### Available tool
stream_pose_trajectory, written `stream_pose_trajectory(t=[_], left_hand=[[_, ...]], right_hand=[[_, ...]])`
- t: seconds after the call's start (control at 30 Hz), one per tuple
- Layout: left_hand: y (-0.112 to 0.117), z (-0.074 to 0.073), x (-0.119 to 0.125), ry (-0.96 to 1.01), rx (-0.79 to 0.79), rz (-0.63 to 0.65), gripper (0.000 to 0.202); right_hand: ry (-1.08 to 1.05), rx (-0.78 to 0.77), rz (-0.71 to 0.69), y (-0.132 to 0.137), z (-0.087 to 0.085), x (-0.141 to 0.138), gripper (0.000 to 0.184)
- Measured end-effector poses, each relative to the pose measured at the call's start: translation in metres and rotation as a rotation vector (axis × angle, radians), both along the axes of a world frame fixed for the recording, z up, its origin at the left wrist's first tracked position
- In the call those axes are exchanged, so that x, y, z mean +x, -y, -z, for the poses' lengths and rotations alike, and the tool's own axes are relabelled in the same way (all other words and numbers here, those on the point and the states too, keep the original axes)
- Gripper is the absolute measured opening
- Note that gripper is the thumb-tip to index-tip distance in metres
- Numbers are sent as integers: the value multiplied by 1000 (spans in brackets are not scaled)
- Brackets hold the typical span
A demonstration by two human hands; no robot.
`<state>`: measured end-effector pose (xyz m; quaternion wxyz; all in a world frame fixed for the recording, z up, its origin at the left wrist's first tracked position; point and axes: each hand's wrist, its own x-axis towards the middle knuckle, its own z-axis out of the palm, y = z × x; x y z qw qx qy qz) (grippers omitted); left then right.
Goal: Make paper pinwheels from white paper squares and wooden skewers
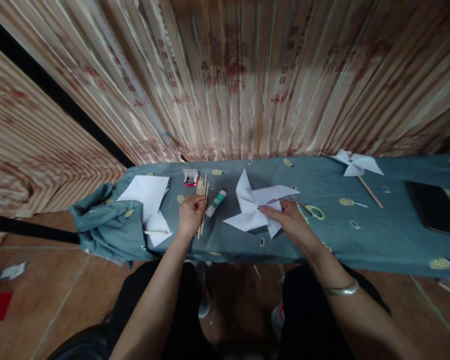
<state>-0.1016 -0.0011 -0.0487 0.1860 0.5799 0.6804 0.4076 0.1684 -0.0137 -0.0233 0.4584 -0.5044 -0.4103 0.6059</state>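
A white paper pinwheel with a small dark pin at its centre is in my right hand, thumb on top near the pin and the other fingers hidden beneath. My left hand is over a small bundle of wooden sticks, its fingertips pinched on one of them. Between my hands lies a green and white glue stick. Just behind the sticks stands a small open red and white box holding tiny dark pieces.
The narrow table has a blue-green cloth. White paper lies at left. Scissors with pale green handles sit past my right hand. Farther right are a finished pinwheel on a stick and a black tablet. Curtains hang behind.
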Motion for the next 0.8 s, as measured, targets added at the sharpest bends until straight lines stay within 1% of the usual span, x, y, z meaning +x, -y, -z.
stream_pose_trajectory(t=[0.03, 0.1, 0.17, 0.27, 0.37, 0.53, 0.67, 0.8], left_hand=[[0, 4, -6, -106, -26, 6, 18], [3, 9, -12, -169, -48, 20, 15], [6, 10, -13, -233, -70, 36, 15], [8, 5, -9, -366, -122, 52, 17], [6, -3, -5, -429, -172, 67, 18], [0, -10, 2, -419, -199, 53, 14], [-3, -9, 7, -371, -192, 22, 11], [-5, -7, 6, -269, -184, -28, 11]], right_hand=[[5, 1, 2, 0, -1, 0, 37], [16, -2, 1, 2, -2, -1, 37], [12, -10, -7, 3, -4, -3, 39], [4, -9, -13, 6, -6, -4, 42], [23, 12, -17, 8, -8, -2, 41], [33, 19, -12, 13, -14, 4, 39], [26, -7, -3, 19, -18, 10, 40], [26, 8, -1, 21, -17, 16, 40]])
